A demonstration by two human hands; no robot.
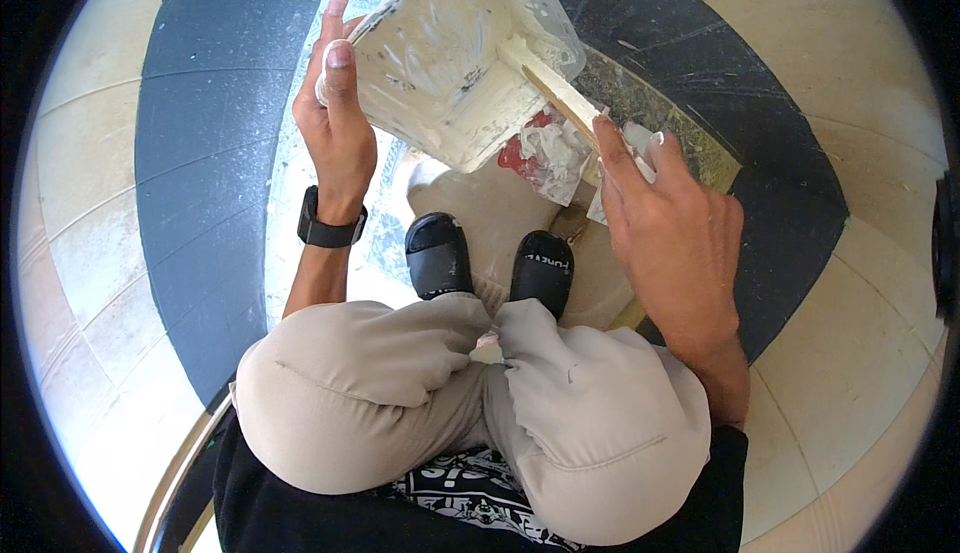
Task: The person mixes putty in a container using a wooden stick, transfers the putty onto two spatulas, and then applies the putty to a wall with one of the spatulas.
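Note:
A translucent plastic tub (427,65) is tilted so that its inside faces me, the walls smeared with cream-white paste. My left hand (337,110) grips its left side, thumb over the rim and fingers behind. In my right hand (667,230) is a flat wooden stick (559,95), coated with the same paste. The far end of the stick reaches into the tub and rests against the pasty inner wall. White paste also marks a right fingertip. Under the tub lies a crumpled plastic bag (555,152) with red print and white paste on it.
My feet in black slides (439,257) stand just below the tub, between beige-trousered knees (360,395). Dark wall tiles (225,140) rise on the left, and a dark band (780,253) runs on the right beside beige tiles (847,373).

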